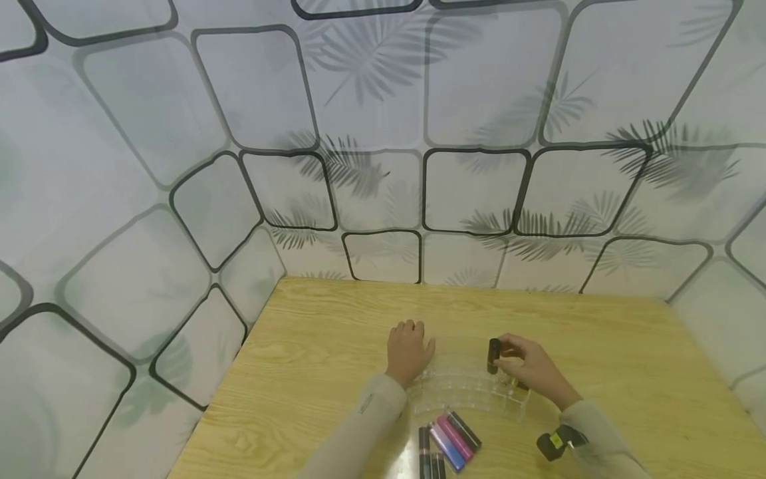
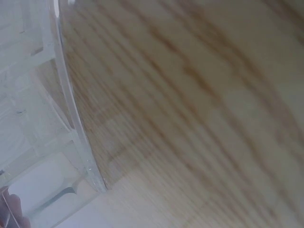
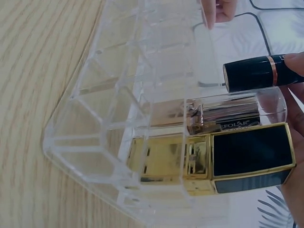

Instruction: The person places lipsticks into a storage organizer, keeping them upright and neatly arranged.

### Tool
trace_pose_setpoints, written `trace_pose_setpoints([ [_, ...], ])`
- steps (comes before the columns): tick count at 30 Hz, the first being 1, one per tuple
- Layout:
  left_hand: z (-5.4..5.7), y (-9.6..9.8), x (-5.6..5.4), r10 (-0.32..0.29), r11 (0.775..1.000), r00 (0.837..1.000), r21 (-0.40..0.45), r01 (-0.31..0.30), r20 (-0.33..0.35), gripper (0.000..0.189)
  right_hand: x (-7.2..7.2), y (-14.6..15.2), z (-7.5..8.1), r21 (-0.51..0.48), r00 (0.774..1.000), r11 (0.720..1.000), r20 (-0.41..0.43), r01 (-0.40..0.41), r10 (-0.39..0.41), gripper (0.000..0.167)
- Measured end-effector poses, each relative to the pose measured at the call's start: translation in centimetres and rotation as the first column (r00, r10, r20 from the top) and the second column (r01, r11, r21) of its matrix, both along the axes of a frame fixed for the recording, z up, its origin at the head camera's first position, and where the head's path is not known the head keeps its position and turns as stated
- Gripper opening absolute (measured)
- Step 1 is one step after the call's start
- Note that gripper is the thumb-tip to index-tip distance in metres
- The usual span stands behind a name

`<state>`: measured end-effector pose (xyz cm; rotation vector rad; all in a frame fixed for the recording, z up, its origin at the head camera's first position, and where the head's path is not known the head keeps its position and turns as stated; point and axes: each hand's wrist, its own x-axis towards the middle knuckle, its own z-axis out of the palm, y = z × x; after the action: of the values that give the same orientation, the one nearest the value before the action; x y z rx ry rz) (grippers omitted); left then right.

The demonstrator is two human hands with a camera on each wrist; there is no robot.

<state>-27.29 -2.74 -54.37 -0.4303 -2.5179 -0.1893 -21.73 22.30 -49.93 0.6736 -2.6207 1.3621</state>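
A clear, tiered lipstick organizer (image 1: 461,389) with many compartments stands on the table. My left hand (image 1: 409,352) rests at its left back corner, thumb spread toward the plastic. The organizer's transparent edge (image 2: 78,118) also fills the left side of the left wrist view. My right hand (image 1: 532,367) pinches a black lipstick (image 3: 251,73) with a copper-coloured band, above the organizer's back row at the right. Beneath it, a clear-capped lipstick (image 3: 228,116) and a black-and-gold lipstick (image 3: 251,156) stand upright in adjacent slots.
Before the organizer lie a pink tube (image 1: 455,436), a blue-purple tube (image 1: 447,447), a black tube (image 1: 463,429) and more dark tubes (image 1: 425,452) near the front edge. The wooden table (image 1: 335,313) meets patterned walls at back and left.
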Motion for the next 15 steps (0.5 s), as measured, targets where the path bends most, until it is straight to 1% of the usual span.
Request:
trace_pose_setpoints([
  [3, 0.0, -0.02, -0.01, -0.002, 1.0, 1.0, 0.001, 0.002, 0.001, 0.025, 0.09, -0.13, 0.09, 0.051, 1.0, 0.999, -0.003, 0.017, -0.017, 0.027],
  [6, 0.02, -0.03, -0.02, -0.003, 1.0, 1.0, 0.0, 0.003, 0.004, 0.025, 0.07, -0.2, 0.09, 0.085, 1.0, 0.996, -0.016, 0.015, -0.014, 0.027],
  [15, 0.15, 0.01, 0.04, 0.005, 1.0, 1.0, -0.003, -0.005, 0.004, 0.026, -0.41, -0.1, -0.28, 0.182, 0.999, 0.983, -0.028, -0.031, 0.036, 0.023],
])
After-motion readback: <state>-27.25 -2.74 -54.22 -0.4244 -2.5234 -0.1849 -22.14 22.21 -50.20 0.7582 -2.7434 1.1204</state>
